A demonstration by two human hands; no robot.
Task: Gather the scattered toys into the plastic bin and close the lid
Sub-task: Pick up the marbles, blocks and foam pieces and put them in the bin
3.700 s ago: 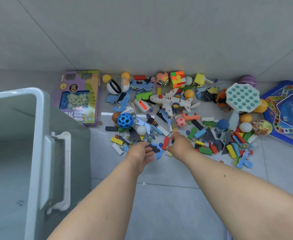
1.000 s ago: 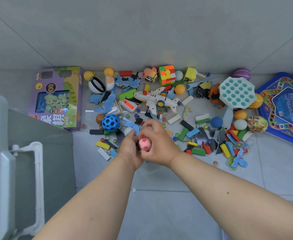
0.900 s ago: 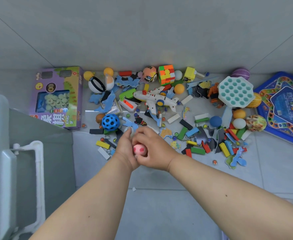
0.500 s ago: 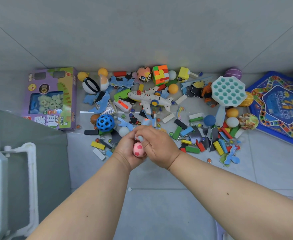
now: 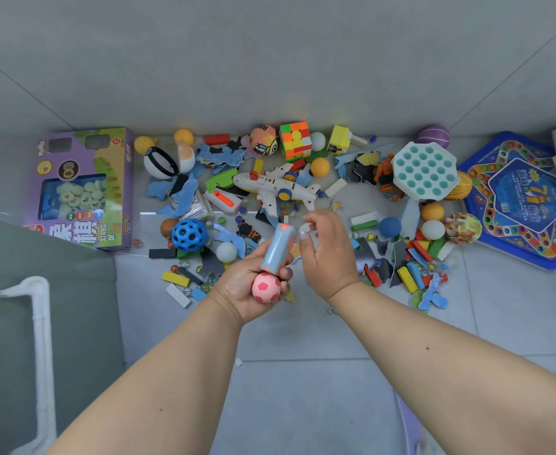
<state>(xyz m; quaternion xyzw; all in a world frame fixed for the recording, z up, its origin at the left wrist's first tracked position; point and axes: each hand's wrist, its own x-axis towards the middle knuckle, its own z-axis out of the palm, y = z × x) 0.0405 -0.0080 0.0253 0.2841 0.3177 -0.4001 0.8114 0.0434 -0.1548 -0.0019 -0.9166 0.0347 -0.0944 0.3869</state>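
My left hand [image 5: 244, 287] holds a pink soccer ball [image 5: 266, 288] in its palm and grips a pale blue flat piece with an orange edge [image 5: 278, 247] upright above it. My right hand [image 5: 327, 254] hovers just to the right, thumb and fingers pinching a small white piece [image 5: 304, 228]. Beyond the hands the toys lie scattered on the grey floor: a white toy plane [image 5: 271, 188], a blue holed ball [image 5: 189, 235], a colourful cube [image 5: 294, 140], coloured blocks [image 5: 408, 277]. The grey plastic bin [image 5: 45, 323] with its white latch stands at the lower left.
A purple boxed chess set [image 5: 83, 188] lies left of the pile, beside the bin. A blue star-pattern game board [image 5: 526, 201] lies at the far right, a white-and-teal holed tray [image 5: 426, 169] next to it. The grey wall runs behind the toys.
The hands have parted: the right one lifted off the left, now pinching a small white piece. The blue piece now stands upright in the left hand above the pink ball.
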